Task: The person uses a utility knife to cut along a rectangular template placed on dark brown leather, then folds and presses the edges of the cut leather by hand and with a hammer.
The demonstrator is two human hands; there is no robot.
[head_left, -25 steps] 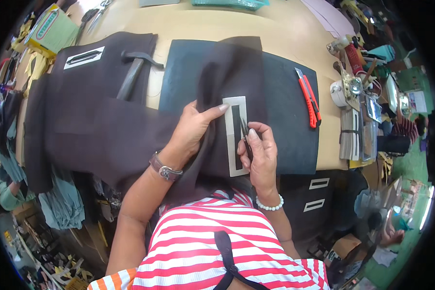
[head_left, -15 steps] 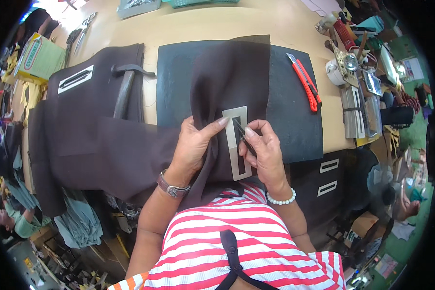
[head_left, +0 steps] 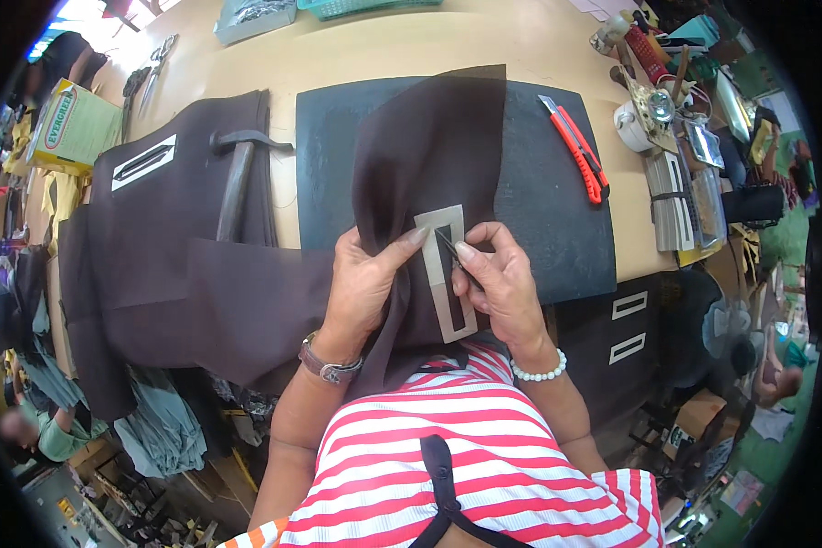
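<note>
Dark brown cloth (head_left: 429, 137) is gathered up in front of me. On it sits a pale rectangular frame (head_left: 434, 265) with a slot down its middle. My left hand (head_left: 365, 274) is closed on the cloth, its thumb pressing the frame's upper left edge. In my right hand (head_left: 498, 274), thumb and fingers pinch a small dark pointed tool (head_left: 454, 254). The tool's tip lies in the upper part of the slot; its handle is mostly hidden by my fingers.
Under the cloth lies a dark cutting mat (head_left: 324, 164), with a red utility knife (head_left: 575, 151) at its right. A hammer (head_left: 236, 187) rests on stacked brown cloth at left. Shears (head_left: 158, 68) lie farther back. Small tools and a white tub (head_left: 632, 126) stand at right.
The cloth and frame have shifted very slightly. My right hand keeps its pinch, and the tool's tip stays at the slot's upper part.
</note>
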